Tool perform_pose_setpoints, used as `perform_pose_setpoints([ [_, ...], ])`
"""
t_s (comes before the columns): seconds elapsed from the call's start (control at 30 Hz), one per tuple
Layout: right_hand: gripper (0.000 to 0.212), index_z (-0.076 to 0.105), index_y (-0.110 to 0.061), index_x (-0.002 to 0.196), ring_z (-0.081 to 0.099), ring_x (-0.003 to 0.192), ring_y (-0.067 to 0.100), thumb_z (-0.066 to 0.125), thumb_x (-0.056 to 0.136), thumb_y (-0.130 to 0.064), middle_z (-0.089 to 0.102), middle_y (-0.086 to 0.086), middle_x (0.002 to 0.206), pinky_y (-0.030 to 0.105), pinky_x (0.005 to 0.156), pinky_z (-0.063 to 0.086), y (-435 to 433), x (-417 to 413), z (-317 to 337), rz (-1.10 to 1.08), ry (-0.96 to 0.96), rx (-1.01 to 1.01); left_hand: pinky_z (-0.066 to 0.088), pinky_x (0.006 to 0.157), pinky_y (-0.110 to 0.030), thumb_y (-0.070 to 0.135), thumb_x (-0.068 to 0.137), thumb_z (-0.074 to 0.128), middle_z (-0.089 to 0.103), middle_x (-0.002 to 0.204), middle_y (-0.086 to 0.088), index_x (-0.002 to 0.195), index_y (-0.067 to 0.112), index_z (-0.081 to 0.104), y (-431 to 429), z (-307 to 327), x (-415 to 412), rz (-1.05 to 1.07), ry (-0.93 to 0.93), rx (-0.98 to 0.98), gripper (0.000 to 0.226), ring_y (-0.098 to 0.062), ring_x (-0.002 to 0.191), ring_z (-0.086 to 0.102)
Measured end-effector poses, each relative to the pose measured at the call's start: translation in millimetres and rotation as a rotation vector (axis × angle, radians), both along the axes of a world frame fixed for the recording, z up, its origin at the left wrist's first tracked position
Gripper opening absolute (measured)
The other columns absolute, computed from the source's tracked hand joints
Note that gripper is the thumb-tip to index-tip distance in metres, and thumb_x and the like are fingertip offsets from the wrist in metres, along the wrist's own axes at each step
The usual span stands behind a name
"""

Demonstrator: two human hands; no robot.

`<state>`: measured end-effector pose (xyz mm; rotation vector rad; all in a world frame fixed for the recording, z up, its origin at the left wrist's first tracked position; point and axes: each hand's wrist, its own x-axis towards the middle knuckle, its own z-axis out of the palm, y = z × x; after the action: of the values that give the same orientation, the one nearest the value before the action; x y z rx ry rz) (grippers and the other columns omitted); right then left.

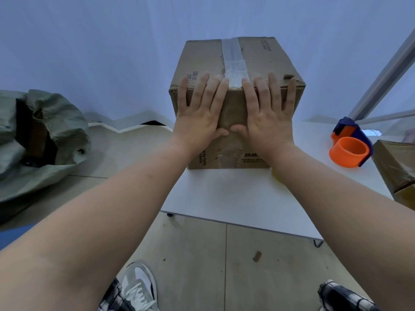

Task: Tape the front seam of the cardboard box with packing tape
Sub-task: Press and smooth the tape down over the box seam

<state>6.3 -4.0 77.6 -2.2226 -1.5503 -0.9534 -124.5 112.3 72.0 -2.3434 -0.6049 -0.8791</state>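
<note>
A brown cardboard box stands on the white table. Clear packing tape runs along its top seam and folds over the near top edge. My left hand lies flat on the front face, left of the seam, fingers spread and reaching over the top edge. My right hand lies flat the same way on the right of the seam. The thumbs almost meet at the middle of the front face. Neither hand holds anything. An orange and blue tape dispenser rests on the table to the right of the box.
A second brown cardboard box sits at the table's right edge. On the floor at left lies a green woven sack. A metal frame post rises at the right. My shoe is on the wooden floor below the table.
</note>
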Motion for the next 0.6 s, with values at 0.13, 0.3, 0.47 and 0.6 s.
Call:
perform_pose_setpoints([
  [0.13,0.103,0.018,-0.014,0.143,0.022,0.136,0.036,0.07,0.066,-0.058,0.041,0.019,0.141,0.057,0.112,-0.001,-4,0,2,-0.001,-0.001,-0.043,0.021,0.108,-0.052,0.069,0.063,0.062,0.053,0.135,-0.01,0.135,0.011,0.03,-3,5,-1,-0.044,-0.021,-0.049,0.097,-0.025,0.125,0.028],
  [0.3,0.061,0.04,-0.017,0.13,0.04,0.122,0.033,0.058,0.081,-0.049,0.051,0.013,0.127,0.045,0.104,0.009,-6,0,18,0.046,0.064,0.017,0.021,0.09,-0.041,0.05,0.086,0.044,0.058,0.118,-0.007,0.117,0.021,0.035,-7,15,9,-0.078,-0.158,-0.188,0.044,-0.022,0.108,0.032],
  [0.47,0.056,0.045,-0.01,0.124,0.048,0.114,0.038,0.061,0.082,-0.043,0.053,0.017,0.122,0.045,0.098,0.013,1,-3,21,0.004,0.013,-0.018,0.021,0.092,-0.041,0.051,0.081,0.045,0.057,0.12,-0.005,0.119,0.018,0.036,-7,11,10,-0.022,-0.118,-0.173,0.051,-0.022,0.109,0.034],
  [0.6,0.069,0.034,-0.01,0.125,0.046,0.118,0.036,0.065,0.077,-0.048,0.049,0.016,0.126,0.052,0.105,0.019,-1,-2,17,-0.014,-0.031,-0.066,0.019,0.098,-0.043,0.053,0.076,0.055,0.05,0.126,-0.005,0.125,0.015,0.036,-6,10,5,-0.009,-0.041,-0.142,0.065,-0.023,0.115,0.033],
])
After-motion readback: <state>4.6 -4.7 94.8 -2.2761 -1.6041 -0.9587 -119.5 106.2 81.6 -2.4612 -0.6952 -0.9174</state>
